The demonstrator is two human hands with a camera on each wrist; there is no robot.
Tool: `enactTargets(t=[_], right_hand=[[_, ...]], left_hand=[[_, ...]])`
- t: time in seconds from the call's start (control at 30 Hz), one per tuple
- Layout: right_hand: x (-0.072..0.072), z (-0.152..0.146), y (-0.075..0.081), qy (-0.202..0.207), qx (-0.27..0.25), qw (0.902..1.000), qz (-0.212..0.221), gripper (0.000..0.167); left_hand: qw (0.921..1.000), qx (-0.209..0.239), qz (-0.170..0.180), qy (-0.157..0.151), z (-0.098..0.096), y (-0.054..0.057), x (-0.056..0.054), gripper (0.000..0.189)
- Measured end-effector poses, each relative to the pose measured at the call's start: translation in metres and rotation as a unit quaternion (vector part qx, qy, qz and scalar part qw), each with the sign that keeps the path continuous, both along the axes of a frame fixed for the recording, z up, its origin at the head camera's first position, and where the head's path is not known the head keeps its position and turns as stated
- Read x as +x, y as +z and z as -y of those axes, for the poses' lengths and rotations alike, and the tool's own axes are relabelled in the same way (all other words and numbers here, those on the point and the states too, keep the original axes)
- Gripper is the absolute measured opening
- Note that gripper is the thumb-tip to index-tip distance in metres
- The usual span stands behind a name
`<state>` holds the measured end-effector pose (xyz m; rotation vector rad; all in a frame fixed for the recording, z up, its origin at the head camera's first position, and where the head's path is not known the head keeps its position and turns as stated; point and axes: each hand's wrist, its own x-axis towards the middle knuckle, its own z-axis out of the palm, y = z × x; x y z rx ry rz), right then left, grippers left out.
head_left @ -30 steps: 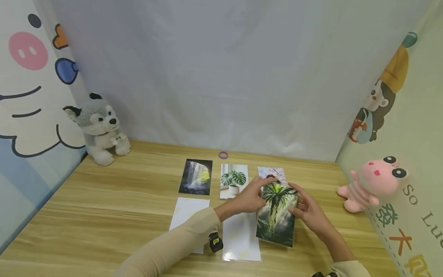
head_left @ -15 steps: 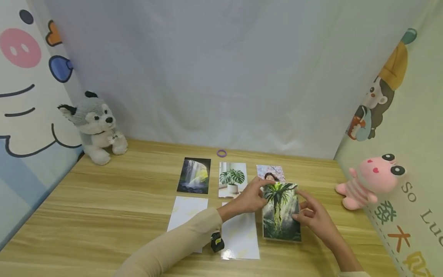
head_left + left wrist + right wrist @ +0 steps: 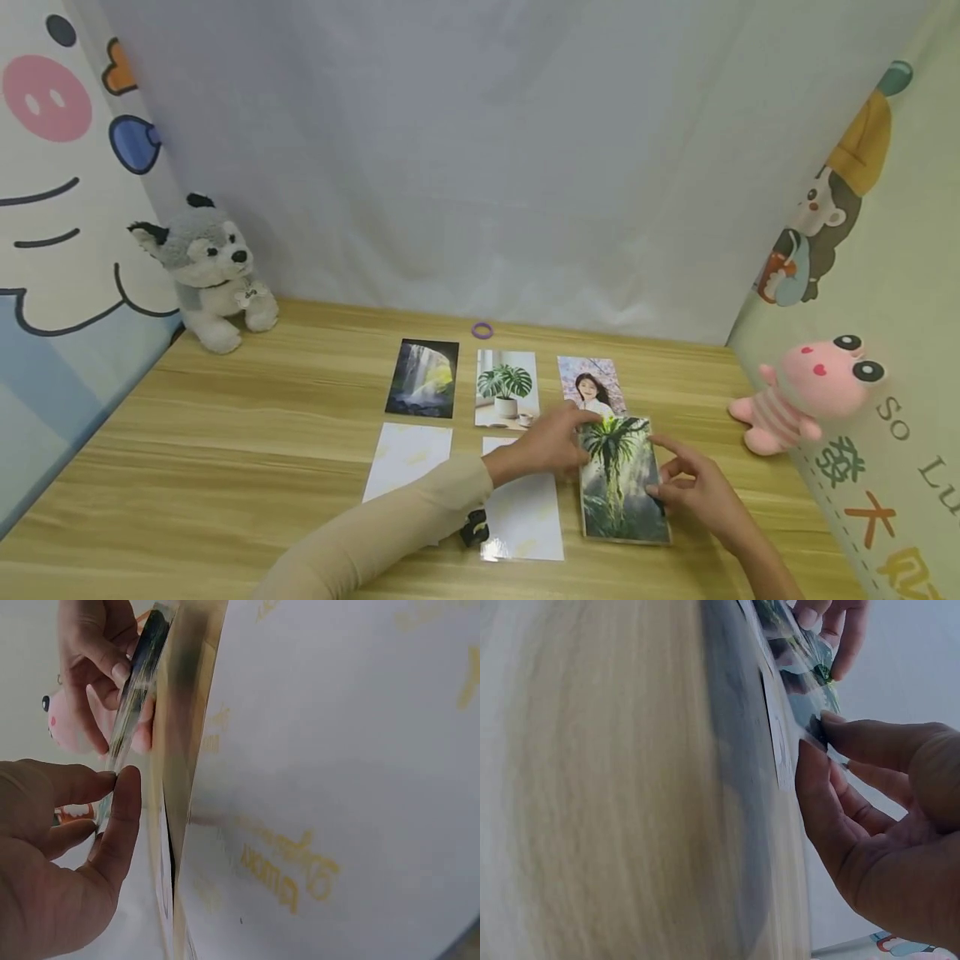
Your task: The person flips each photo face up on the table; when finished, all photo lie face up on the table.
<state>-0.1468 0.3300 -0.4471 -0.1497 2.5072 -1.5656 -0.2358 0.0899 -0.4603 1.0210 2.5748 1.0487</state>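
A photo card (image 3: pixel 622 483) with a hanging green plant on it is held by both hands just above the table's right middle. It seems to have a slightly thick edge; I cannot tell whether it is one card or a stack. My left hand (image 3: pixel 551 442) pinches its upper left side, thumb and fingers curled on the edge, as the left wrist view shows of that hand (image 3: pixel 82 832). Opposite, my right hand (image 3: pixel 693 492) pinches its right edge between thumb and fingers. Just behind lies a portrait photo (image 3: pixel 588 379), its lower edge covered by the held card.
A waterfall photo (image 3: pixel 422 379) and a potted-plant photo (image 3: pixel 506 383) lie in the back row. Two white-backed cards, one left (image 3: pixel 405 458) and one middle (image 3: pixel 525 525), lie nearer. Behind them are a purple ring (image 3: pixel 482 331), a plush husky (image 3: pixel 213 275) and a pink plush toy (image 3: pixel 806 396).
Both hands have brought the plant photo card rightward and nearer to me. More of the portrait photo shows behind it. The other cards have stayed put.
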Motion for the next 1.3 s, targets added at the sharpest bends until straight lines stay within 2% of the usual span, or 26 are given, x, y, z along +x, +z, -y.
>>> enactTargets(t=[0.27,0.47,0.63,0.77,0.97,1.2,1.3], right_hand=[[0.005,-0.007,-0.006,0.030,0.016,0.9994,-0.007,0.066],[0.008,-0.007,-0.010,0.041,0.029,0.9986,0.016,0.064],[0.008,-0.005,-0.013,0.031,0.069,0.9964,0.037,0.065],[0.008,-0.003,-0.012,0.032,0.105,0.9932,0.038,0.064],[0.007,0.000,-0.011,0.040,0.147,0.9881,0.017,0.060],[0.006,0.004,-0.010,0.021,0.205,0.9786,0.000,0.056],[0.006,0.005,-0.010,0.013,0.217,0.9760,-0.003,0.054]], left_hand=[[0.9985,-0.047,-0.012,-0.024,-0.004,-0.003,0.007,0.057],[0.9957,-0.081,-0.028,-0.035,-0.006,-0.008,0.010,0.055],[0.9933,-0.102,-0.034,-0.042,-0.008,-0.010,0.011,0.056],[0.9922,-0.111,-0.032,-0.046,-0.008,-0.010,0.012,0.056],[0.9886,-0.131,-0.053,-0.051,-0.009,-0.010,0.012,0.054],[0.9867,-0.150,-0.040,-0.047,-0.011,-0.007,0.012,0.055],[0.9850,-0.159,-0.047,-0.047,-0.012,-0.007,0.011,0.053]])
